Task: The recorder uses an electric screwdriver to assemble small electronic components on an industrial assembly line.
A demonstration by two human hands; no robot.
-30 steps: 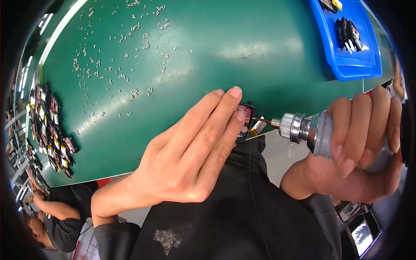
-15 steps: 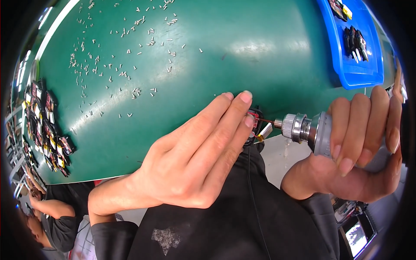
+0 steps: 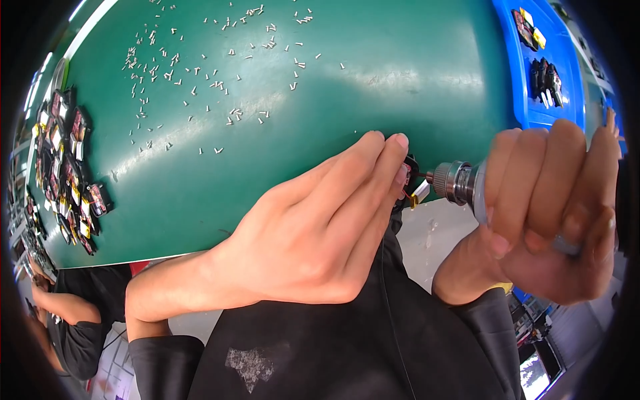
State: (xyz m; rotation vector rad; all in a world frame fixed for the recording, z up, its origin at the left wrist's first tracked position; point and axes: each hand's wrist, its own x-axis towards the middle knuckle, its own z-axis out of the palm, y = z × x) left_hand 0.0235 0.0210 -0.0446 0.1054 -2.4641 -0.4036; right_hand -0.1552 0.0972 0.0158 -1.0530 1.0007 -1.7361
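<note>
My left hand (image 3: 310, 233) reaches across the table's near edge with its fingers pressed together. Its fingertips hold a small black electronic unit (image 3: 413, 164) with a red part, mostly hidden behind them. A silver piece with yellow tape (image 3: 420, 193) sticks out from the unit's near side. From the right, my right hand (image 3: 550, 193) wraps round an electric screwdriver (image 3: 459, 183) with a metal collar. The thin bit points left and meets the unit; the exact contact spot is too small to tell.
Many loose screws (image 3: 217, 85) lie scattered over the green table (image 3: 413, 47). A pile of similar black units (image 3: 63, 160) sits at the left edge. At the far right, a blue tray (image 3: 521, 93) holds several units. Another person (image 3: 77, 310) sits at lower left.
The view has shifted, so screws and pile sit higher in the picture. Both hands, the unit and the screwdriver remain together, slightly farther up; my right hand's grip has turned a little.
</note>
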